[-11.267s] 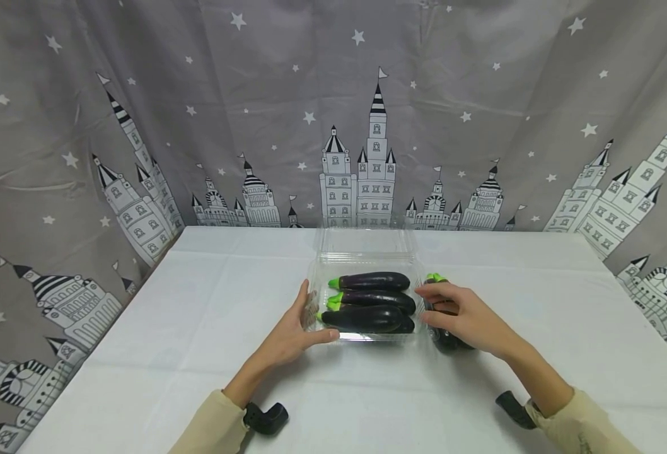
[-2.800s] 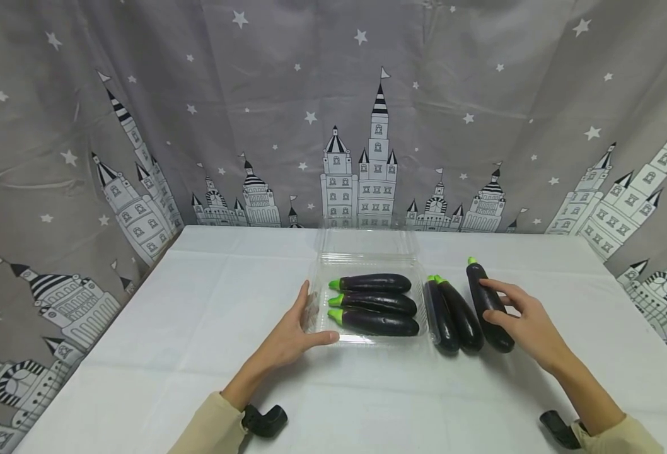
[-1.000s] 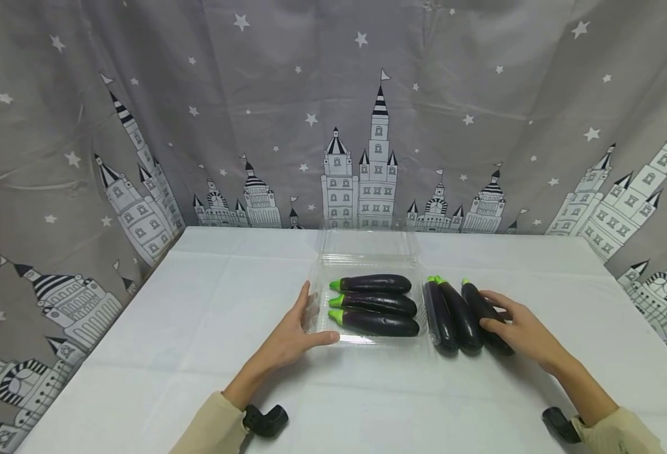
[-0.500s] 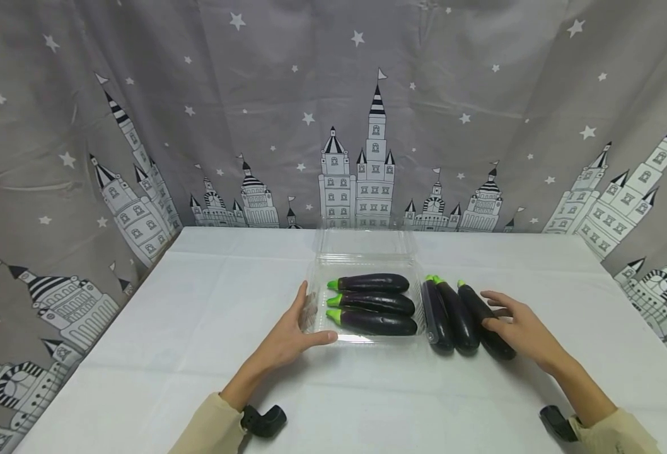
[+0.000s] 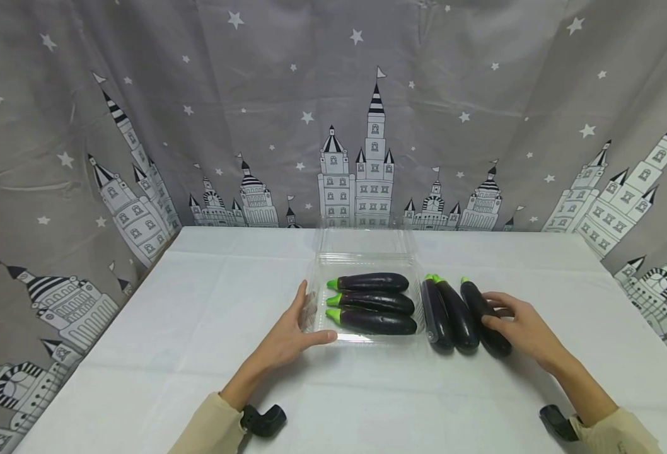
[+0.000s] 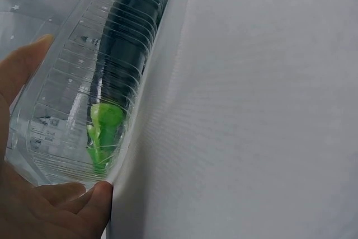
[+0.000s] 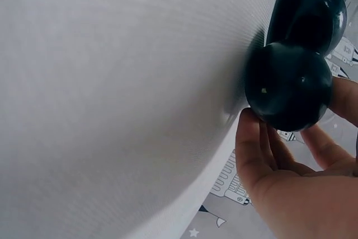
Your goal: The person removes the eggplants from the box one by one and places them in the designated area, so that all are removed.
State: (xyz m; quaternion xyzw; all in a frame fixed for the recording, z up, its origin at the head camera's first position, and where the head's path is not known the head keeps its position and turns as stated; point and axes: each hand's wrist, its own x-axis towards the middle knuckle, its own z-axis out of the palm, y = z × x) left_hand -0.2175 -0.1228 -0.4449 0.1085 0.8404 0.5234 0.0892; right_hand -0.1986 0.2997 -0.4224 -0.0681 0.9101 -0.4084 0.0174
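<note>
A clear hinged plastic container (image 5: 364,338) lies with its lid (image 5: 365,241) folded back. Three eggplants with green stems rest crosswise inside: a far one (image 5: 374,282), a middle one (image 5: 376,302) and a near one (image 5: 377,322). My left hand (image 5: 284,337) holds the container's near left corner, thumb along the front. To its right, two eggplants (image 5: 439,318) (image 5: 459,315) lie side by side, pointing away. A third eggplant (image 5: 474,299) lies just right of them, gripped by my right hand (image 5: 517,325). In the right wrist view its round end (image 7: 288,88) sits between thumb and fingers.
A white cloth (image 5: 208,315) covers the table. Behind it hangs a grey curtain (image 5: 288,88) printed with castles and stars. Black wrist devices (image 5: 264,421) sit at both cuffs.
The near, overlapping eggplants in the container have become one. My right hand has moved right and brought a third eggplant down beside the outer two; it shifted only slightly lately. My left hand stays put.
</note>
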